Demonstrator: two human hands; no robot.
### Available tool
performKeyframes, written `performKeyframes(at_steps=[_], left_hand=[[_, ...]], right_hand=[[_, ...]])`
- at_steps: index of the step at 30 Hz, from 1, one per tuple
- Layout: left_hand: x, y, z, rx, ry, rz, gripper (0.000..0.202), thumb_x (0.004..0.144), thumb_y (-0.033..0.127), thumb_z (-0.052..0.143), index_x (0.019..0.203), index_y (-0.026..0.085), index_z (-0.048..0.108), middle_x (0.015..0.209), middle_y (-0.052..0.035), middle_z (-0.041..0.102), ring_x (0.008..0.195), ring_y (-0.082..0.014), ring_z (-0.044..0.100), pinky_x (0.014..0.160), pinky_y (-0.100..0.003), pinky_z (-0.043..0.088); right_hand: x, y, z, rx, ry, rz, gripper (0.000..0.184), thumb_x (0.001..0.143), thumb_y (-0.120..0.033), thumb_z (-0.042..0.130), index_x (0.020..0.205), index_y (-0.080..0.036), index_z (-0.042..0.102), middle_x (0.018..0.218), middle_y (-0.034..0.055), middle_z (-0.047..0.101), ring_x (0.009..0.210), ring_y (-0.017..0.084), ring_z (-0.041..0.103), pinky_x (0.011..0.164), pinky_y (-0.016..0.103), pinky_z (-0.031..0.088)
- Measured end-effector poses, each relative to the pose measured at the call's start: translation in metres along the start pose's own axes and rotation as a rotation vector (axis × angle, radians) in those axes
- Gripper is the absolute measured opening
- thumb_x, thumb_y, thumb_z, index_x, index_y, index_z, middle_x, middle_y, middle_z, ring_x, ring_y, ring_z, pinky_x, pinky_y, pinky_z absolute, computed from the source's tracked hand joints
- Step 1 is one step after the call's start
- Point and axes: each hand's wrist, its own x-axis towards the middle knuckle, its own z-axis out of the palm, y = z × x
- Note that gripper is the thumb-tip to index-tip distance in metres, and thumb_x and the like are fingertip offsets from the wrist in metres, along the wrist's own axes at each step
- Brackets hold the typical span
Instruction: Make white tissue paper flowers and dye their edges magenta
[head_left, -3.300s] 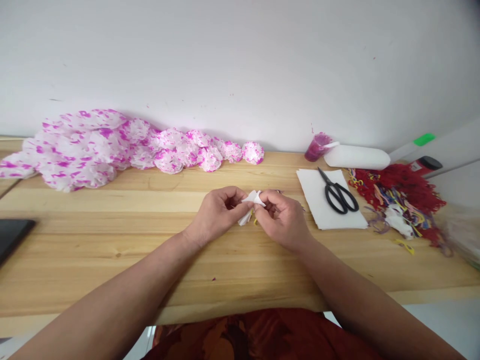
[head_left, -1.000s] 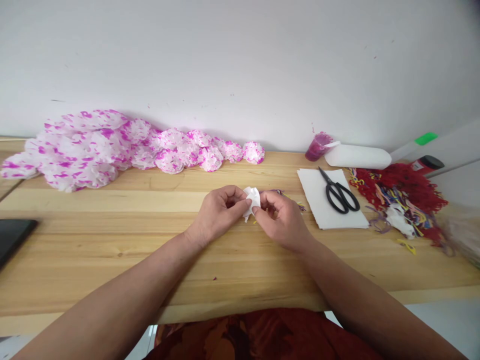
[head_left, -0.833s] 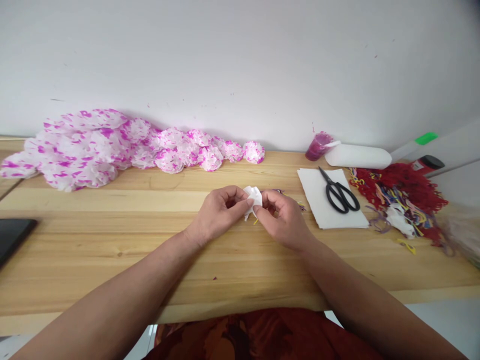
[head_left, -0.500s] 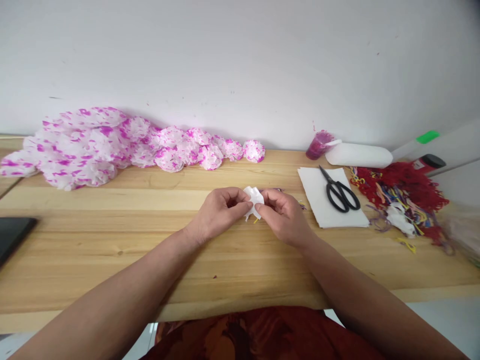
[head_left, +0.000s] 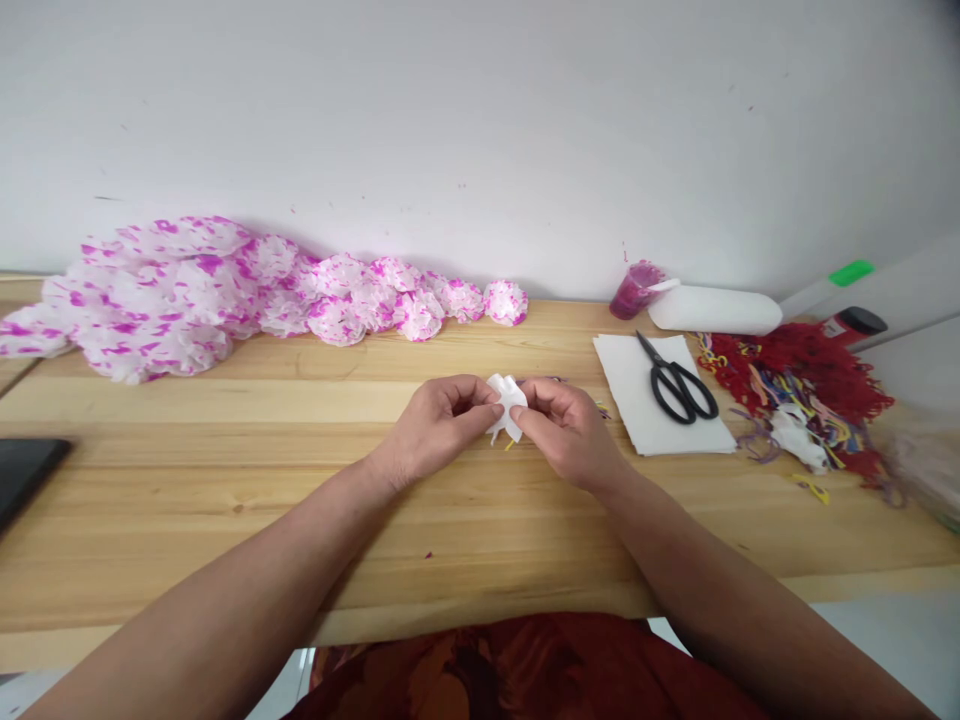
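Note:
Both hands meet over the middle of the wooden table (head_left: 225, 500). My left hand (head_left: 439, 425) pinches a small white tissue-paper piece (head_left: 508, 399) from the left. From the right, my right hand (head_left: 570, 432) pinches the same piece with fingertips closed on its edge. A bit of yellow tie shows under the paper. The paper is crumpled into a small bunch just above the tabletop.
A row of pink-and-white paper flowers (head_left: 225, 295) lies along the wall at back left. Black scissors (head_left: 677, 381) rest on a stack of white paper (head_left: 637, 420) at right. Beyond are a purple cup (head_left: 634, 290), a white roll (head_left: 712, 312), tangled coloured ties (head_left: 802, 390). A dark object (head_left: 26, 470) sits far left.
The white paper has been gathered from a spread, fanned shape into a tighter bunch between the fingertips. Both hands stay in nearly the same spot.

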Motion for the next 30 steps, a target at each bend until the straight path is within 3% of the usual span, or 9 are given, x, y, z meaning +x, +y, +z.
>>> performKeyframes(at_steps=[10,17,20,30], left_hand=[[0.0002,-0.0005,-0.0012,-0.053,-0.034,0.026,0.024,0.086,0.037,0.066,0.080,0.014,0.063,0.070,0.0019,0.058,0.062,-0.0095,0.047,0.058,-0.023,0.036],[-0.0041,0.0074,0.0019,0.181,0.089,0.085,0.022,0.081,0.035,0.069,0.077,0.013,0.067,0.071,-0.0007,0.064,0.064,-0.0109,0.050,0.057,-0.023,0.038],[-0.0041,0.0071,0.0025,0.234,0.090,0.124,0.018,0.080,0.031,0.069,0.075,0.013,0.068,0.070,0.0000,0.064,0.063,-0.0104,0.049,0.056,-0.022,0.038],[-0.0009,0.0006,-0.0010,0.048,0.012,0.066,0.018,0.082,0.031,0.067,0.075,0.015,0.064,0.066,0.0026,0.054,0.059,-0.0090,0.043,0.053,-0.021,0.034]], right_hand=[[-0.0006,-0.0017,0.0002,-0.004,-0.004,0.015,0.009,0.083,-0.023,0.059,0.076,-0.018,0.059,0.070,-0.0009,0.057,0.066,0.013,0.050,0.062,0.027,0.039],[-0.0040,-0.0022,-0.0004,-0.246,0.049,-0.066,0.014,0.083,-0.020,0.060,0.070,-0.019,0.054,0.064,-0.0039,0.048,0.061,0.011,0.042,0.056,0.025,0.033],[-0.0055,-0.0014,-0.0012,-0.315,0.045,-0.081,0.012,0.083,-0.018,0.061,0.073,-0.019,0.055,0.065,-0.0040,0.050,0.062,0.011,0.042,0.057,0.025,0.033],[-0.0017,0.0027,0.0003,-0.108,-0.019,-0.026,0.010,0.086,-0.022,0.057,0.076,-0.018,0.058,0.073,-0.0002,0.058,0.069,0.014,0.052,0.063,0.027,0.039]])
